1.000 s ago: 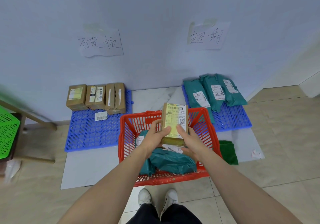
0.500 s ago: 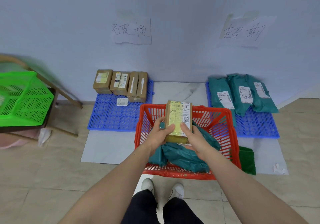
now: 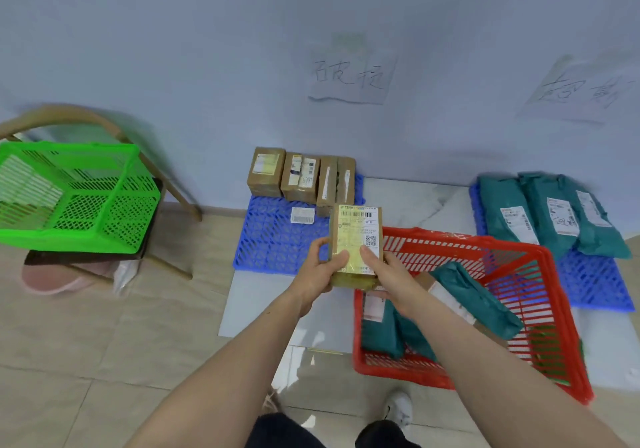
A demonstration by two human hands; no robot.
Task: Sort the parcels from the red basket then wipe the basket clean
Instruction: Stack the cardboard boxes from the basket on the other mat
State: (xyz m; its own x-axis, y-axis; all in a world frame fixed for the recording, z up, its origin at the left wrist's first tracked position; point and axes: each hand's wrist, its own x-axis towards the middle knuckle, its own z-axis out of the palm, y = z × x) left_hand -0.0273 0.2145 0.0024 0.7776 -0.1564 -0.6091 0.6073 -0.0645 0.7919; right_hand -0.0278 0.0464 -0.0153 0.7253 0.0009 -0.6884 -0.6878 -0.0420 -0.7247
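Observation:
I hold a brown cardboard parcel (image 3: 356,239) with a yellow label upright in front of me. My left hand (image 3: 320,267) grips its left side and my right hand (image 3: 386,272) grips its right side. The parcel is lifted left of the red basket (image 3: 512,260), over the edge of the left blue pallet (image 3: 277,239). Teal bag parcels (image 3: 474,295) still lie inside the basket. Several cardboard boxes (image 3: 301,179) stand in a row at the back of the left pallet. Teal bags (image 3: 554,212) lie on the right blue pallet (image 3: 599,284).
A green basket (image 3: 72,198) sits on a wooden chair (image 3: 173,187) at the left. Two handwritten paper signs hang on the wall (image 3: 349,73), one above each pallet. A loose label (image 3: 303,214) lies on the left pallet. My shoes (image 3: 398,409) show at the bottom.
My view has swung left, so the red basket now sits to the right. Both hands have carried the brown parcel out of the basket toward the left pallet.

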